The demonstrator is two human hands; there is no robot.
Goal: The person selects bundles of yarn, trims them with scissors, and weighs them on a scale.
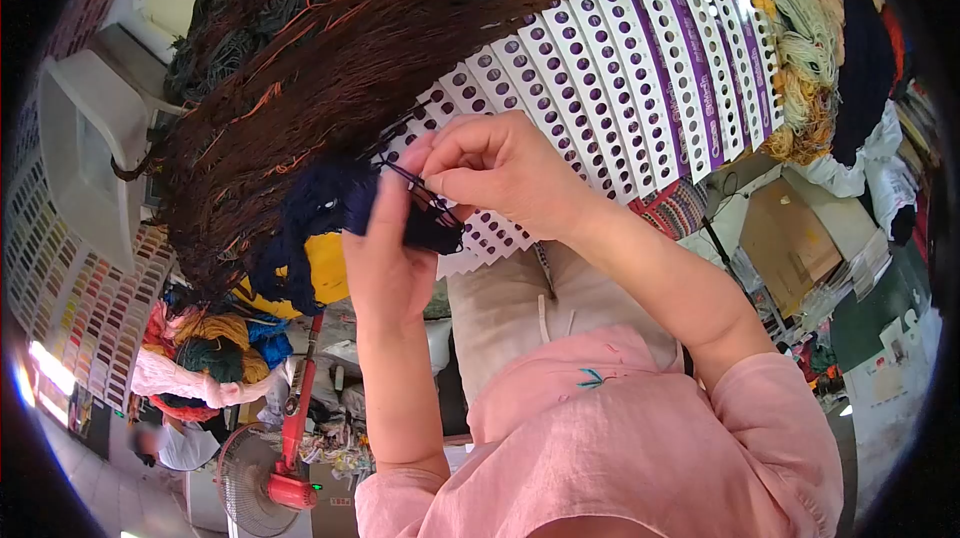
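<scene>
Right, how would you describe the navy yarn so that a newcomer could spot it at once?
Find the broad swathe of dark brown thread slanting across the upper left. Along its lower edge, by the person's left hand, lies the navy yarn. Its deep blue sets it apart from the brown above and the yellow patch beside it.

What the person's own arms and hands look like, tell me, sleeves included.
The left hand and right hand are ungloved, with no watch or bracelet showing at either wrist. Both arms are uncovered below short, pink sleeves. The left hand is partly blurred, so a ring there cannot be ruled out.
</scene>
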